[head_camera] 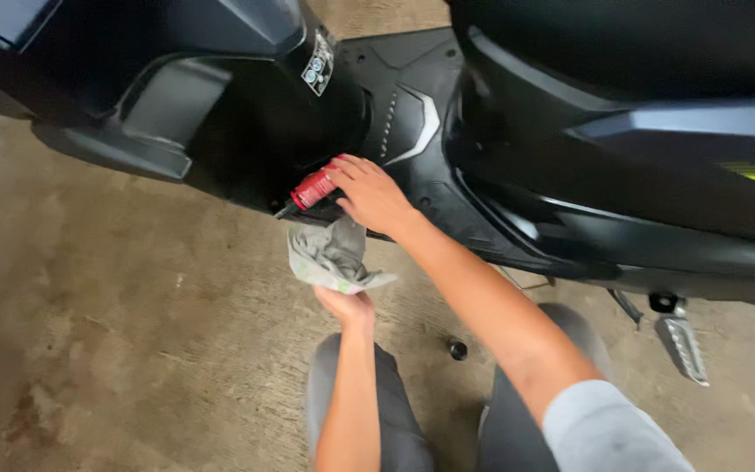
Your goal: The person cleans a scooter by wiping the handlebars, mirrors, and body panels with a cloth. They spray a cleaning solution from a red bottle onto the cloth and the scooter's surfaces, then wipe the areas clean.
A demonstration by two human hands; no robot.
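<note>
The right hand (370, 194) grips the red can (314, 188), lying leftward against the scooter (412, 122); the left hand (347, 306) just below clutches a rag (332, 253).

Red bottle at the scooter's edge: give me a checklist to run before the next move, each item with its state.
1. Right hand gripping the red bottle: ok, fingers wrap its end.
2. Bottle tipped into the scooter body's lower edge: ok; the opening itself is hidden.
3. Grey rag under the bottle: ok, left hand holds it just below.
4. Small black cap within reach: ok, lying on the concrete floor between the knees.
5. Drips or spills: cannot tell.
6. Fluid left in bottle: cannot tell.
</note>
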